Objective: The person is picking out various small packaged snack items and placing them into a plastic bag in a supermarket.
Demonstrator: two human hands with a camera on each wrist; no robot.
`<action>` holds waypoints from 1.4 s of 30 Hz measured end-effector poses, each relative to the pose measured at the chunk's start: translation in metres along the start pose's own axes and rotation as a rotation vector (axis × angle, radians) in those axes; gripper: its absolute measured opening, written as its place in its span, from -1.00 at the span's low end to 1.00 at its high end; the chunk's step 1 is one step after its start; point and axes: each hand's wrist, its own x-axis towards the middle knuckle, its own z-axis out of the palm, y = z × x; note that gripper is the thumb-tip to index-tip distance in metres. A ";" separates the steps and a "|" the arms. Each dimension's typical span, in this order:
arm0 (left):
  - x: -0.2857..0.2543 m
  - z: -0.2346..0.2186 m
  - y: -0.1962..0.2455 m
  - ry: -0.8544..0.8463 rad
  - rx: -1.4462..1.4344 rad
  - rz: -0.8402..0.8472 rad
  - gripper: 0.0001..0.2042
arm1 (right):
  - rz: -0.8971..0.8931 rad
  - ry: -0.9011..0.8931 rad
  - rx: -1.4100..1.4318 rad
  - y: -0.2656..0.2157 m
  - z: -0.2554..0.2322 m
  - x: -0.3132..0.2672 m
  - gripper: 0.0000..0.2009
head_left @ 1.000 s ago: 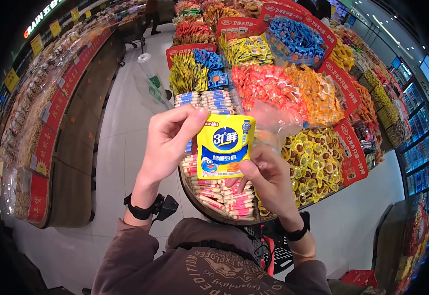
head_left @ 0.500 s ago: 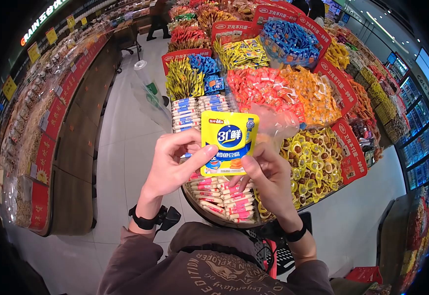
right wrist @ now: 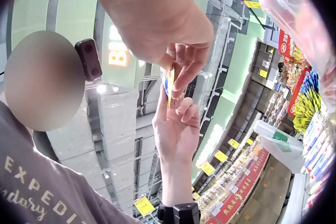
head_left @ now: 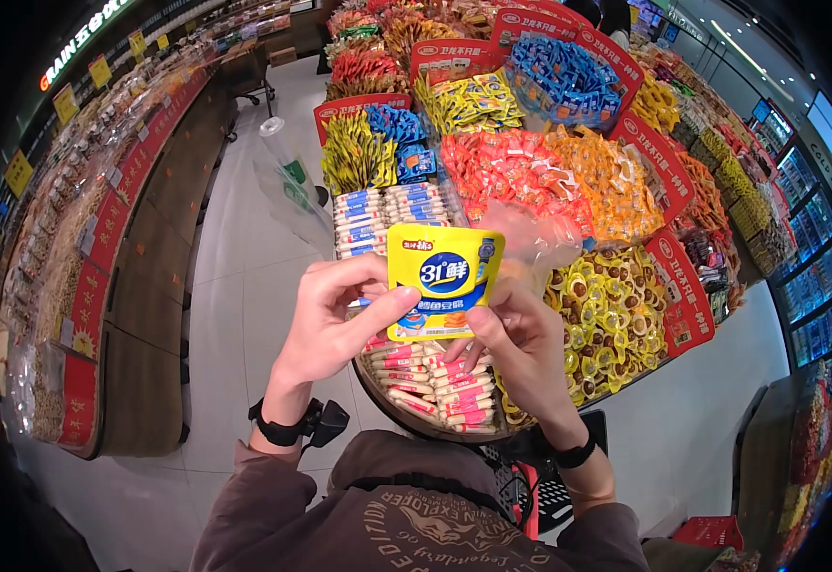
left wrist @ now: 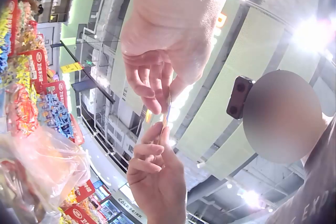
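Note:
A small yellow snack packet (head_left: 444, 276) with a blue band and a cartoon figure stands upright in front of the person, its printed face toward the head camera. My left hand (head_left: 335, 310) pinches its lower left edge, thumb on the front and fingers behind. At the lower right corner my right hand (head_left: 525, 348) pinches it, thumb in front. Seen edge-on in the right wrist view, the packet (right wrist: 170, 85) is a thin strip between the fingers of both hands. Below the packet lie white and pink wrapped sticks (head_left: 435, 391) in the display.
Heaps of red packets (head_left: 511, 176), orange packets (head_left: 611, 186) and yellow round-packed snacks (head_left: 611, 319) fill the display bin. A clear plastic bag (head_left: 530, 238) lies behind the right hand. Red signs (head_left: 678, 291) edge the bin. A long shelf unit (head_left: 139, 334) runs along the left aisle.
The left hand has slid from the packet's upper left corner down to its lower left edge. The packet has shifted slightly lower since half a second ago. The right hand keeps its pinch.

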 end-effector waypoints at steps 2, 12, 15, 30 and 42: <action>0.000 0.000 0.002 -0.003 -0.006 0.004 -0.92 | -0.003 -0.001 -0.010 0.000 0.000 0.000 -0.81; 0.002 -0.001 0.003 -0.003 0.005 0.005 -0.91 | -0.011 0.007 -0.028 0.000 -0.002 0.001 -0.82; 0.003 -0.001 0.003 -0.006 0.010 0.012 -0.91 | -0.015 0.005 -0.026 -0.001 -0.002 0.002 -0.82; 0.010 0.010 -0.018 0.283 0.296 0.061 -0.88 | -0.374 0.308 -0.683 0.020 0.005 0.015 -0.53; 0.010 0.020 -0.015 0.115 0.466 0.324 -0.83 | -0.027 0.078 -0.117 0.023 -0.002 0.017 -0.65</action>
